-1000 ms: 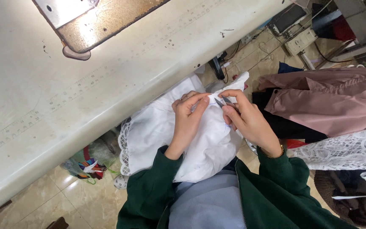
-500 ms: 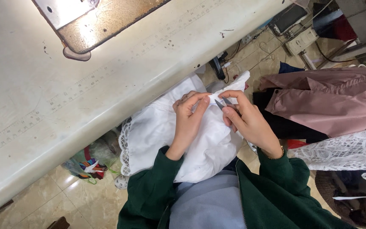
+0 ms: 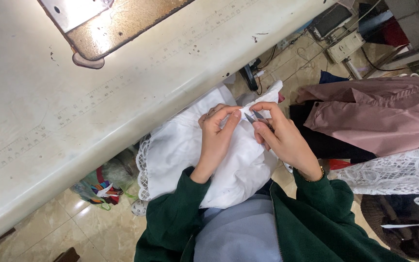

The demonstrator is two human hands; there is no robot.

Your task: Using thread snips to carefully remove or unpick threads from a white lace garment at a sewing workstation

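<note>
The left hand (image 3: 217, 138) is pinching the white cloth (image 3: 185, 145) beside the bench (image 3: 73, 111) while the right hand (image 3: 280, 138) is gripping small snips (image 3: 253, 116) touching it.

White cloth (image 3: 185, 150), lace-edged, bunched in lap at frame centre; small metal snips (image 3: 254, 117) touching its upper fold.

Two hands (image 3: 219, 133), one white garment (image 3: 185, 150), one snips (image 3: 254, 116)

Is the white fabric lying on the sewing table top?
No, the white fabric sits in the person's lap below the table edge, held by the left hand and right hand.
</note>
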